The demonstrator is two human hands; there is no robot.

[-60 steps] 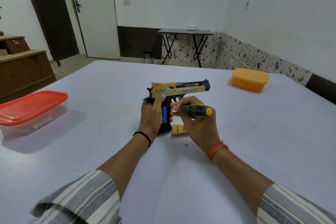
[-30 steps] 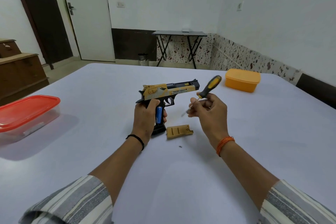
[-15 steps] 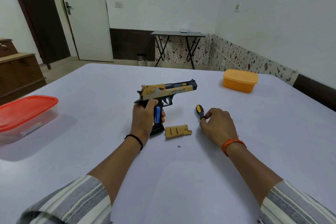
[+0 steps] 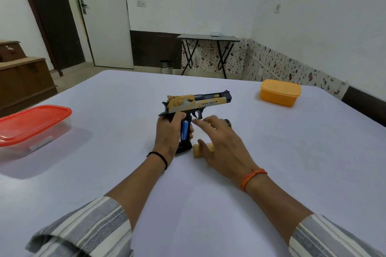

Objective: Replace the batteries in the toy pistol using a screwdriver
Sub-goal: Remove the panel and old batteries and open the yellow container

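Note:
A gold and black toy pistol [image 4: 198,103] stands upright on the table, its grip held in my left hand [image 4: 169,133]. The grip's side is uncovered, and a blue battery [image 4: 184,130] shows inside it. My right hand [image 4: 219,142] hovers open just right of the grip, fingers spread and pointing at the battery, holding nothing. Partly under that hand lies the tan battery cover [image 4: 200,150]. Behind the hand, only the dark end of the screwdriver [image 4: 228,122] shows on the table.
A clear box with a red lid [image 4: 33,125] sits at the table's left edge. An orange lidded box [image 4: 279,93] is at the far right. The white table [image 4: 125,162] spreads around both arms.
My right hand laid the screwdriver down on the table, let go of it, and moved left toward the pistol grip. The left hand has kept the pistol upright.

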